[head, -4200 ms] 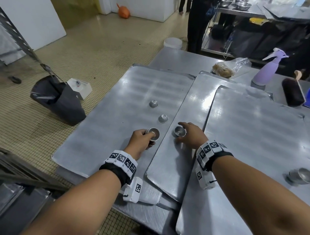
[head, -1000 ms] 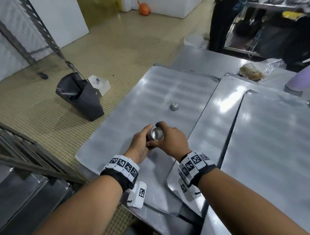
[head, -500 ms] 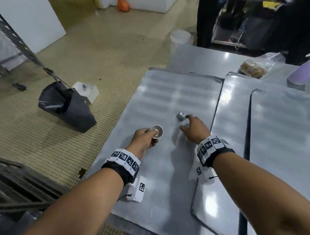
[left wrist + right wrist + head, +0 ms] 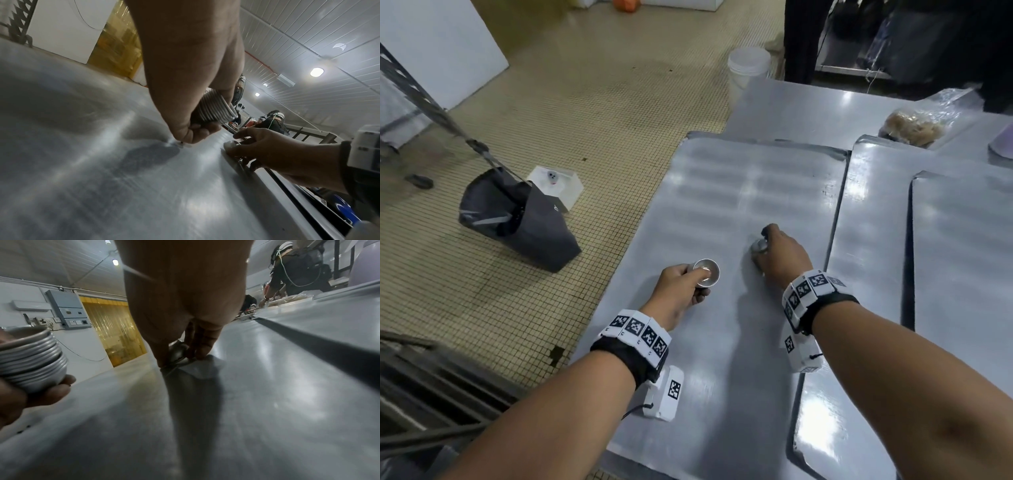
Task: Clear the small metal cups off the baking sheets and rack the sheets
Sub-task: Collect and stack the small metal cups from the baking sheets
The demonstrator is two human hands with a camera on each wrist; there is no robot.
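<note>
Left hand (image 4: 681, 284): grips nested cup stack (image 4: 707, 272), near-left on sheet (image 4: 722, 192).
Right hand (image 4: 782, 255): pinches single cup (image 4: 759, 246), right of stack.

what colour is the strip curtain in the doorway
Translucent yellow-amber strip curtain, seen best in the right wrist view.

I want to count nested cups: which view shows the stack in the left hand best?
The right wrist view: the cup stack shows side-on, rims separate. The left wrist view shows it partly behind the left hand; the head view shows only the top cup.
</note>
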